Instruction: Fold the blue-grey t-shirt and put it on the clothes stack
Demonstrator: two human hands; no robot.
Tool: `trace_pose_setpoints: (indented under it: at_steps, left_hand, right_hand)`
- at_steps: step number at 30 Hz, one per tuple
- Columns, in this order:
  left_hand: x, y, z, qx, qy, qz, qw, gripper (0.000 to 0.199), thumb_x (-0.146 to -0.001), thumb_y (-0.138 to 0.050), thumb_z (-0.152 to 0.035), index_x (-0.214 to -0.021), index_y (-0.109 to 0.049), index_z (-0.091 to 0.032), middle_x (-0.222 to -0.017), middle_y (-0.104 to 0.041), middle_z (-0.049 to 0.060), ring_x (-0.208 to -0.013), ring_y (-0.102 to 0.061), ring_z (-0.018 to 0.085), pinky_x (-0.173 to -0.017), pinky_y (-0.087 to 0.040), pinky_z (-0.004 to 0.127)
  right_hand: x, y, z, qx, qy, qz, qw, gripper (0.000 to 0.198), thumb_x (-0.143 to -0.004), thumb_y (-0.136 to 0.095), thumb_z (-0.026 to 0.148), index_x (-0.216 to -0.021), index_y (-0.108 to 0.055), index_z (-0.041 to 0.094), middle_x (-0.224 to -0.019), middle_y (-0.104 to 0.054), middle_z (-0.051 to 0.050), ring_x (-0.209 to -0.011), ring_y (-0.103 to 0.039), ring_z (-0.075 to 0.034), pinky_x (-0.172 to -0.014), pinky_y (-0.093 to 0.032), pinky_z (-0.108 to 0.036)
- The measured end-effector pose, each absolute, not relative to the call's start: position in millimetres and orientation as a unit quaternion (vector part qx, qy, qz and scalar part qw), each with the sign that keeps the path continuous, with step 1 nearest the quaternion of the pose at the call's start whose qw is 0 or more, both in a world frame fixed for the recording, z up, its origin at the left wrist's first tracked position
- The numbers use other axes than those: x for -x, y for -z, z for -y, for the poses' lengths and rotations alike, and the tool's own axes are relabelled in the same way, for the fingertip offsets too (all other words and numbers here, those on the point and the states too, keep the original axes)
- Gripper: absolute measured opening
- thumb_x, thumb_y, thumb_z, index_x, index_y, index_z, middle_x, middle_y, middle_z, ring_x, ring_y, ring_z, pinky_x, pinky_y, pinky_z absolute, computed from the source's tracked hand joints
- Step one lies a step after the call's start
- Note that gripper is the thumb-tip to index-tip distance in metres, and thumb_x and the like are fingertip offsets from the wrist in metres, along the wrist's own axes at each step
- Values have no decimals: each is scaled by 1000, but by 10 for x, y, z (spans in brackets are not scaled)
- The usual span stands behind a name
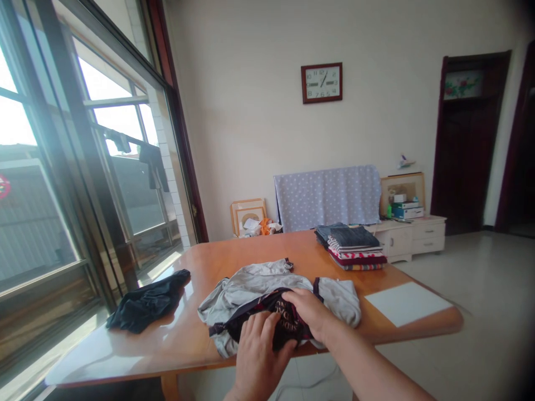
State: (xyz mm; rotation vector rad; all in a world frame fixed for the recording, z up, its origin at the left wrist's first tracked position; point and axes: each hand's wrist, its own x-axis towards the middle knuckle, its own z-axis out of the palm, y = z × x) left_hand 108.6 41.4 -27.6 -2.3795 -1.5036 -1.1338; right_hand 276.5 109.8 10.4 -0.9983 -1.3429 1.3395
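A crumpled light grey garment (263, 281) with dark trim lies spread near the front edge of the wooden table. Its black part (288, 314), with pale lettering and some red, is turned up toward me. My right hand (311, 314) pinches the dark edge of this part between thumb and fingers. Lower and to the left, my left hand (259, 345) has its fingers curled over the black cloth, the thumb at its lower side. Part of the lettering is hidden behind my hands.
The wooden table (200, 259) carries a bunched dark garment (150, 301) at left, a stack of folded clothes (355, 248) at the far right and a white sheet (407, 303) at right. Beyond stand a cloth-draped object (328, 197) and a white cabinet (428, 236). Windows (137, 184) line the left.
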Motion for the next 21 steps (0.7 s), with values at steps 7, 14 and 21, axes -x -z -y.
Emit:
trace_pose_setpoints:
  at_steps: [7, 14, 21]
  left_hand:
    - [-1103, 200, -528, 793, 305, 517, 107, 48, -86, -56, -16, -131, -63, -27, -104, -71, 7, -100, -61, 27, -101, -37, 46]
    - [-702, 121, -535, 768, 270, 561, 149, 39, -99, -43, -26, -126, -69, -33, -96, -72, 7, -94, -63, 25, -98, -35, 44]
    - [-107, 131, -717, 663, 287, 666, 187, 34, -97, -43, -21, -112, -72, -31, -100, -72, 4, -98, -65, 22, -85, -37, 35]
  right_hand:
    - [-2702, 97, -1207, 381, -647, 373, 545, 25, -77, -68, 41, -88, -66, 18, -74, -68, 0, -70, -63, -17, -72, -53, -30]
    - [-3028, 28, -1405, 362, -636, 225, 643, 20, -83, -64, 36, -93, -65, 20, -78, -75, -6, -72, -71, -23, -65, -58, -34]
    - [-3631, -3, -1608, 339, -576, 176, 723, 7, -86, -60, 27, -92, -61, 22, -74, -72, -2, -66, -69, -18, -56, -56, -28]
